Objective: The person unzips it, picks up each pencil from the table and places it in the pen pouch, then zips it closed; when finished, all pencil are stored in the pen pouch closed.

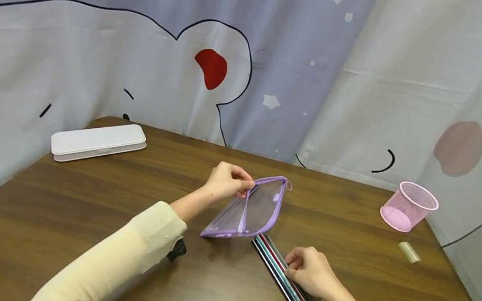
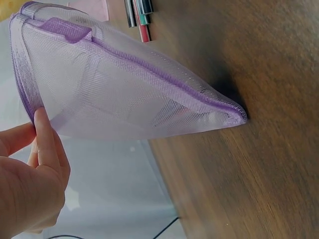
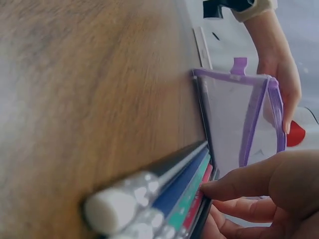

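My left hand (image 1: 225,183) pinches the rim of a see-through mesh zip pouch (image 1: 264,205) with purple edging. The pouch is tilted up, its mouth unzipped and facing right, one lower corner down by the table. A thin dark strip shows along its lower side in the right wrist view; whether it lies inside I cannot tell. Just right of the pouch, several pencils (image 1: 284,283) with white erasers lie side by side, black, blue, green and red among them. My right hand (image 1: 312,270) grips at these pencils, its thumb (image 3: 229,184) on the red one and the fingers curled at their far side.
A white pencil case (image 1: 97,141) lies shut at the back left of the wooden table (image 1: 162,158). At the right stand a pink mesh pen cup (image 1: 407,207) and, in front of it, a small pale eraser-like block (image 1: 409,253). A printed curtain (image 1: 285,61) hangs behind the table.
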A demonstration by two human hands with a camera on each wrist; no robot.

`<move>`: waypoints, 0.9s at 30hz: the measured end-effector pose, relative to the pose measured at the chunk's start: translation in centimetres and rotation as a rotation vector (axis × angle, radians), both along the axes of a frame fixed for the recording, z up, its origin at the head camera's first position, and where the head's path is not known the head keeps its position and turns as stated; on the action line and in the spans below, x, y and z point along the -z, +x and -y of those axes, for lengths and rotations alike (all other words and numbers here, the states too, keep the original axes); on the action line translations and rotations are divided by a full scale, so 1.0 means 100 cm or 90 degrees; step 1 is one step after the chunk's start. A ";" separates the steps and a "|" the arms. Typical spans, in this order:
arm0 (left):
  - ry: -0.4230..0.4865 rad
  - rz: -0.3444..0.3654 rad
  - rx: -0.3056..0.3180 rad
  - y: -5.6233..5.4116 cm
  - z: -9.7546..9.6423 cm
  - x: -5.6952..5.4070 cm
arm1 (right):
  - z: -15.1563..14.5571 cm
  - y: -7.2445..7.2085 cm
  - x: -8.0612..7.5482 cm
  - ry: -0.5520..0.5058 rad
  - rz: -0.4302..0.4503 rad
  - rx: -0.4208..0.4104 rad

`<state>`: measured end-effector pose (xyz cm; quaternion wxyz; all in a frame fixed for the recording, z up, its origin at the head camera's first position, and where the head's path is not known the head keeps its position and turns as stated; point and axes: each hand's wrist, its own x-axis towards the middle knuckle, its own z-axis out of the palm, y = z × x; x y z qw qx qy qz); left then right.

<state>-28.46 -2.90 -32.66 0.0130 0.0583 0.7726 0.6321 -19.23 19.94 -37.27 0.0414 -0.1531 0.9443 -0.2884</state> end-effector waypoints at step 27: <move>-0.003 -0.002 -0.008 0.000 0.002 0.000 | 0.001 -0.019 -0.032 -0.444 0.006 0.139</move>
